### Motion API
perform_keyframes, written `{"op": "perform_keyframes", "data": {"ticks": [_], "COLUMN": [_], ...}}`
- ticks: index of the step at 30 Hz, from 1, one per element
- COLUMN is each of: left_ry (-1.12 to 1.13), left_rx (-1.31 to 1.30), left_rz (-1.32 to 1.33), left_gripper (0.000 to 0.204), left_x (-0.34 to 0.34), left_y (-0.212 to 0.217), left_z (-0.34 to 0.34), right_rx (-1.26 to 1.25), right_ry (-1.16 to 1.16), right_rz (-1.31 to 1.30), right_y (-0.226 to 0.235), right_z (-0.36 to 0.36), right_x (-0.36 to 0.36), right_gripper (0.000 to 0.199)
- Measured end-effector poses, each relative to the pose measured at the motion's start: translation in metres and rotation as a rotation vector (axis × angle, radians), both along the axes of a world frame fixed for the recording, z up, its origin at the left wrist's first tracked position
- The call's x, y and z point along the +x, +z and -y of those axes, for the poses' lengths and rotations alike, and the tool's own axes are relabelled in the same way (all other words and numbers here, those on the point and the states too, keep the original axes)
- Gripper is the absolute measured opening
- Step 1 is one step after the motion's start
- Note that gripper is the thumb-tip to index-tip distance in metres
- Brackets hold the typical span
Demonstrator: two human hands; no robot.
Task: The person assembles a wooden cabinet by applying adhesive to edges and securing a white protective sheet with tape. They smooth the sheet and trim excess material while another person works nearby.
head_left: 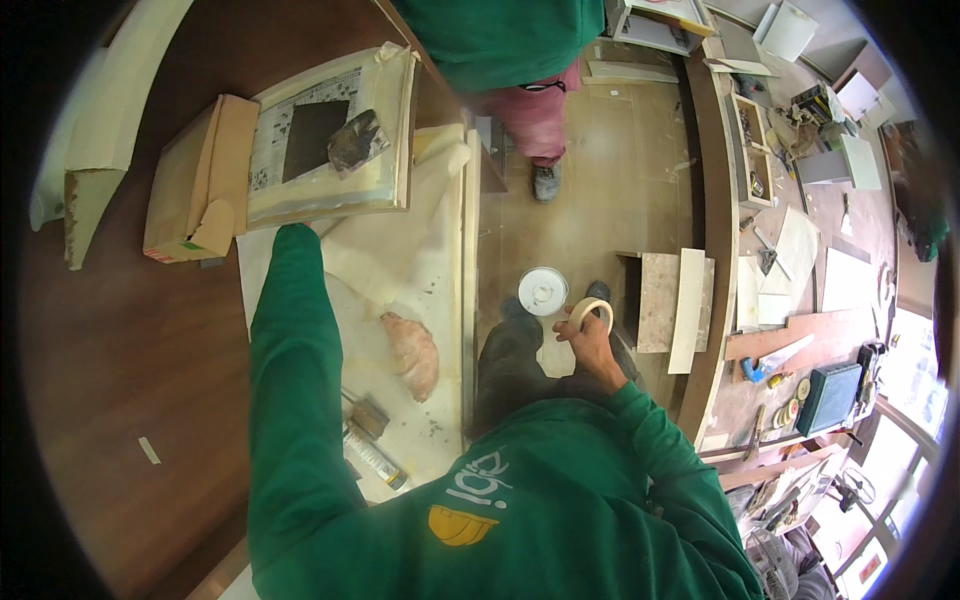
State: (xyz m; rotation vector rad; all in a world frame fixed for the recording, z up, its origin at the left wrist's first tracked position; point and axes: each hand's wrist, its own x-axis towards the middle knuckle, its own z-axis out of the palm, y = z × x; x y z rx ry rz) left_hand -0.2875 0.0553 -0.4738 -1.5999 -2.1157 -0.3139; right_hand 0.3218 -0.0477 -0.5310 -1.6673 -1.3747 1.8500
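Note:
My right hand [594, 345] is closed around a roll of masking tape [592, 314], held in front of my body above the floor. My left arm [295, 330] stretches forward over the white work surface [350, 270]. Its sleeve ends at the near edge of a framed panel [393, 190], and my left hand and its fingers are hidden there. Newspaper, a dark sheet and a dark crumpled piece [357, 141] lie on the panel. A crumpled pinkish cloth [410, 356] rests on the work surface, beside a sanding block [366, 416] and a tube [374, 458].
An opened cardboard box [190, 190] stands left of the panel. Another person in a green top and reddish trousers [528, 118] stands ahead. A white round bucket [542, 291] is on the floor by my feet. The right bench holds a handsaw [778, 358], boards and a dark case [832, 397].

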Motion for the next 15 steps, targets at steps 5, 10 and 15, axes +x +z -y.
{"op": "perform_keyframes", "data": {"ticks": [5, 10, 15], "left_ry": [0.006, 0.033, 0.081], "left_rx": [-0.011, -0.022, 0.009], "left_rz": [0.025, 0.082, 0.181], "left_gripper": [0.031, 0.031, 0.032], "left_x": [0.006, 0.020, 0.035], "left_y": [-0.002, -0.003, 0.001], "left_z": [0.002, 0.029, 0.043], "right_rx": [-0.008, 0.071, 0.275], "right_ry": [-0.049, -0.036, 0.124], "right_rz": [-0.021, -0.012, -0.143], "right_y": [0.004, 0.020, 0.050], "right_z": [-0.003, -0.014, -0.042], "right_x": [0.004, -0.021, -0.077], "right_gripper": [0.059, 0.063, 0.067]}}
